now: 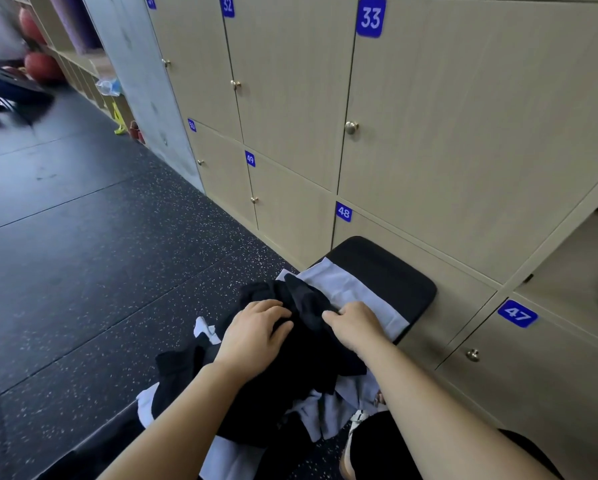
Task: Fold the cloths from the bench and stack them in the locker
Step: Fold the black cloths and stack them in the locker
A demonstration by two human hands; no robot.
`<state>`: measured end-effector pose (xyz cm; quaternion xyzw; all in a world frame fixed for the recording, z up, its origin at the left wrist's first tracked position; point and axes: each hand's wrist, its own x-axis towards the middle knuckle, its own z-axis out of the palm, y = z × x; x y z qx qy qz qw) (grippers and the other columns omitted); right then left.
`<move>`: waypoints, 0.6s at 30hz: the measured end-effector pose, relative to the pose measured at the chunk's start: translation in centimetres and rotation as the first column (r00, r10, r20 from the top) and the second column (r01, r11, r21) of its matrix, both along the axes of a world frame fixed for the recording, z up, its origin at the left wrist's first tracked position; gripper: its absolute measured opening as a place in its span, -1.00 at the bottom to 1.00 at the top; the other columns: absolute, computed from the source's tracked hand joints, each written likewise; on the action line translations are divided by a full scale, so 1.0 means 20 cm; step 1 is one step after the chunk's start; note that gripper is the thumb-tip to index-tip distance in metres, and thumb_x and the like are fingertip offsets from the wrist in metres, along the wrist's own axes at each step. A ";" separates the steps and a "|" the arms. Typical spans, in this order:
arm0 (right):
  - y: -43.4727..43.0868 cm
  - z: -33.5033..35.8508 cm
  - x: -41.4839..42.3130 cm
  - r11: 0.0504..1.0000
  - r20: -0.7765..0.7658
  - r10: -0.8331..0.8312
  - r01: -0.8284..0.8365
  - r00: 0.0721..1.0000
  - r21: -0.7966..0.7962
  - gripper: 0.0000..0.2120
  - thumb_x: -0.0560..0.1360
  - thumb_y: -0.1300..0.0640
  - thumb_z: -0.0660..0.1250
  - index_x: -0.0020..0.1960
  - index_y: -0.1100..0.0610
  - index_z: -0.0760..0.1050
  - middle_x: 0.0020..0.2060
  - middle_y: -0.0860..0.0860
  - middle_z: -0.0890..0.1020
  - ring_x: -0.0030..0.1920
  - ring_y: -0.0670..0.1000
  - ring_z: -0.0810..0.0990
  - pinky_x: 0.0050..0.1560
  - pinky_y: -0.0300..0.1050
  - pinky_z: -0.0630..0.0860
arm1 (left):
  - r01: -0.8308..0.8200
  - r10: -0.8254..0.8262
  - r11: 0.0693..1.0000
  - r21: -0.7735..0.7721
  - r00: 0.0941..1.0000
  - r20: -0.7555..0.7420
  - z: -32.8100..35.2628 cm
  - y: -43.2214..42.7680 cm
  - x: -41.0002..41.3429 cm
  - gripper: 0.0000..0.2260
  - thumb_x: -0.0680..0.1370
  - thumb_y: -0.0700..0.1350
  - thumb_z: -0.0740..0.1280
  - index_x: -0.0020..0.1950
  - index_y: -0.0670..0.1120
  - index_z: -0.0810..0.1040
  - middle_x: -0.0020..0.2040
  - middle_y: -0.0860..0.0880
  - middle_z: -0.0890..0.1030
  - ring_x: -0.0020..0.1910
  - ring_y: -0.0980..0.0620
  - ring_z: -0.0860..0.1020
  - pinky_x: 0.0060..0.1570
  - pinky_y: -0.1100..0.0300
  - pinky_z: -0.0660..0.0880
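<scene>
A crumpled black cloth point(301, 362) lies on top of a heap of clothes on the black padded bench point(394, 275). Under it, a pale lilac cloth point(356, 296) is spread flat toward the bench's far end. My left hand point(256, 332) rests on the black cloth with its fingers curled into the fabric. My right hand point(354, 322) pinches a fold of the same black cloth at its right edge. More lilac and white fabric point(328, 414) shows beneath the heap near me.
A wall of beige lockers runs along the right; doors 33 point(429, 109), 48 point(411, 258) and 47 point(533, 375) are shut. An open compartment point(581, 258) sits at the far right. Dark speckled floor point(93, 271) lies to the left. A person and red balls are at the far upper left.
</scene>
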<state>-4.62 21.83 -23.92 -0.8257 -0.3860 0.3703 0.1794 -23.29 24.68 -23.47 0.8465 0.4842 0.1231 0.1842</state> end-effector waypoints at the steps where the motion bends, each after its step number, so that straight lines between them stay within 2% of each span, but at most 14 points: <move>1: 0.00 0.00 0.00 1.000 -0.028 -0.010 0.010 1.000 0.021 -0.64 0.46 -0.06 0.27 -0.40 0.01 0.20 -0.43 -0.07 0.30 -0.34 0.03 0.29 -0.12 0.00 0.27 | 0.004 -0.004 1.000 0.002 1.000 0.003 0.00 0.00 0.00 -0.72 0.61 0.06 0.26 0.25 0.01 0.59 0.33 0.06 0.52 0.34 0.03 0.43 0.32 0.12 0.35; 4: 0.00 0.02 0.02 0.987 -0.087 -0.021 0.035 0.996 0.158 -0.64 0.47 0.06 0.34 -0.40 0.02 0.24 -0.49 -0.09 0.33 -0.42 -0.03 0.29 -0.25 -0.12 0.30 | 0.004 -0.004 1.000 -0.002 1.000 -0.014 0.00 0.01 0.00 -0.72 0.61 0.06 0.27 0.27 0.02 0.58 0.34 0.08 0.51 0.35 0.05 0.41 0.33 0.14 0.34; 6: -0.02 0.05 0.01 0.959 -0.110 -0.006 0.037 0.994 0.282 -0.71 0.46 0.08 0.38 -0.34 0.02 0.33 -0.45 -0.10 0.41 -0.41 -0.07 0.37 -0.30 -0.15 0.34 | 0.005 -0.006 1.000 -0.006 1.000 -0.024 0.01 0.01 0.00 -0.72 0.60 0.06 0.27 0.27 0.03 0.57 0.34 0.09 0.50 0.36 0.05 0.40 0.33 0.14 0.33; 9: -0.05 0.13 0.00 0.904 -0.257 0.036 0.078 0.966 0.419 -0.87 0.46 0.13 0.42 -0.18 0.14 0.51 -0.34 -0.05 0.56 -0.32 -0.09 0.49 -0.25 -0.21 0.43 | -0.026 0.026 0.999 -0.023 0.999 -0.028 0.05 0.00 0.01 -0.73 0.59 0.02 0.29 0.26 0.01 0.58 0.31 0.09 0.53 0.33 0.04 0.43 0.31 0.16 0.34; 12: -0.09 0.25 0.00 0.834 -0.413 0.103 0.147 0.905 0.531 -0.89 0.48 0.21 0.40 -0.11 0.26 0.54 -0.26 0.06 0.62 -0.23 -0.05 0.54 -0.19 -0.20 0.48 | -0.133 0.143 0.985 -0.108 0.986 0.090 0.13 -0.03 0.04 -0.76 0.61 -0.04 0.28 0.23 -0.03 0.60 0.21 0.05 0.60 0.25 0.02 0.51 0.19 0.24 0.38; 14: -0.11 0.33 0.01 0.805 -0.475 0.158 0.165 0.866 0.569 -0.89 0.49 0.23 0.40 -0.11 0.28 0.52 -0.24 0.10 0.62 -0.21 -0.02 0.55 -0.16 -0.15 0.49 | -0.192 0.274 0.939 -0.286 0.920 0.282 0.25 -0.07 0.07 -0.75 0.65 0.00 0.20 0.11 -0.08 0.63 0.04 -0.01 0.65 0.09 0.02 0.59 -0.05 0.41 0.41; 15: -0.13 0.37 0.01 0.799 -0.500 0.185 0.167 0.846 0.578 -0.89 0.49 0.23 0.40 -0.10 0.28 0.52 -0.24 0.10 0.62 -0.20 0.00 0.56 -0.14 -0.12 0.50 | -0.199 0.352 0.891 -0.408 0.871 0.344 0.32 -0.09 0.09 -0.67 0.67 0.03 0.13 0.03 -0.10 0.63 -0.06 -0.03 0.65 -0.05 0.07 0.62 -0.24 0.54 0.37; 16: -0.14 0.41 0.02 0.794 -0.513 0.217 0.156 0.831 0.588 -0.89 0.49 0.23 0.40 -0.10 0.27 0.52 -0.24 0.10 0.62 -0.20 0.00 0.57 -0.12 -0.10 0.51 | -0.177 0.418 0.826 -0.535 0.830 0.370 0.38 -0.11 0.11 -0.60 0.68 0.06 0.07 -0.03 -0.13 0.61 -0.13 -0.03 0.64 -0.18 0.16 0.62 -0.34 0.62 0.33; 17: -0.16 0.44 0.02 0.792 -0.514 0.243 0.138 0.822 0.595 -0.91 0.49 0.23 0.40 -0.11 0.25 0.52 -0.24 0.09 0.63 -0.19 0.00 0.58 -0.11 -0.10 0.52 | -0.102 0.470 0.754 -0.649 0.774 0.424 0.44 -0.13 0.13 -0.53 0.68 0.10 0.05 -0.02 -0.18 0.63 -0.14 -0.03 0.65 -0.23 0.21 0.64 -0.34 0.66 0.34; 18: -0.18 0.47 0.03 0.790 -0.503 0.267 0.112 0.822 0.603 -0.92 0.49 0.24 0.41 -0.13 0.21 0.51 -0.24 0.07 0.63 -0.19 0.00 0.59 -0.11 -0.10 0.53 | 0.015 0.517 0.681 -0.732 0.697 0.496 0.47 -0.14 0.15 -0.47 0.67 0.15 0.06 0.04 -0.23 0.64 -0.08 -0.09 0.69 -0.15 0.16 0.67 -0.19 0.59 0.45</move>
